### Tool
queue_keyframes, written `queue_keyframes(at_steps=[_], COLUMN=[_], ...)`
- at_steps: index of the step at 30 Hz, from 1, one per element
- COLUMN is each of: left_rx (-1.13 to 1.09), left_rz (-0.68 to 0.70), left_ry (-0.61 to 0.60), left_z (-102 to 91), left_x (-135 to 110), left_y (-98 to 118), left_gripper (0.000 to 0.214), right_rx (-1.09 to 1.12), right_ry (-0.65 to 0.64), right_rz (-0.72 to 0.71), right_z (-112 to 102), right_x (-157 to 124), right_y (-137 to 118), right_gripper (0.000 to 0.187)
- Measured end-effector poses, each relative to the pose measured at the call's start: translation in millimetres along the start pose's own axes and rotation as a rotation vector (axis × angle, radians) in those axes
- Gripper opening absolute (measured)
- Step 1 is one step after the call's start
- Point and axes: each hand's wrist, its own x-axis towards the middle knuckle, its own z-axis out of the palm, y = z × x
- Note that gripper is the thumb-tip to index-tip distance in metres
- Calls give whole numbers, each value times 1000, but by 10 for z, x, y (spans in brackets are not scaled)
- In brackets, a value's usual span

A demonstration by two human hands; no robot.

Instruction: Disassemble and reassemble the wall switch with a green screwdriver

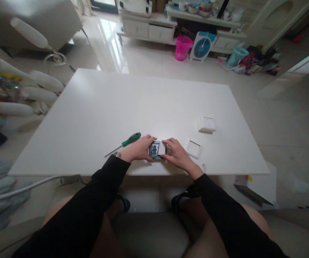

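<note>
Near the front edge of the white table, my left hand [143, 147] grips the left side of a small dark square unit [154, 149], thumb and fingers on opposite edges. The unit's left half shows a black-and-white pattern, too small to make out. A plain white panel [162, 148] covers its right half. My right hand [174, 153] pinches that panel by its upper and lower edges. Left of my left hand lies a screwdriver [131, 139] with a green handle, its shaft pointing toward me. An empty white square frame [194, 149] lies right of my right hand.
A stack of white wall sockets [207, 124] stands farther right on the white table [133, 100]. Close to the front edge lies a small clear piece [204, 167]. A pale cable [36, 186] runs below the table's left front. Beyond it are a pink basket [182, 48] and a blue-and-white fan [202, 46].
</note>
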Motion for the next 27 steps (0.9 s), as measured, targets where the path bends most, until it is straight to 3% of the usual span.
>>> queue_keyframes(at_steps=[3,11,27], left_rx=[-51,-95,35], left_rz=[54,105,-13], left_ry=[44,69,118], left_z=[-10,-15,52], left_x=[6,37,81], left_y=[3,91,224], left_gripper=[82,45,37], right_rx=[28,36,126], right_ry=[-5,-17,75], right_rz=[7,26,204], right_z=[1,23,141], right_x=[28,5,89], right_y=[-2,-34,10], right_gripper=[53,58,56])
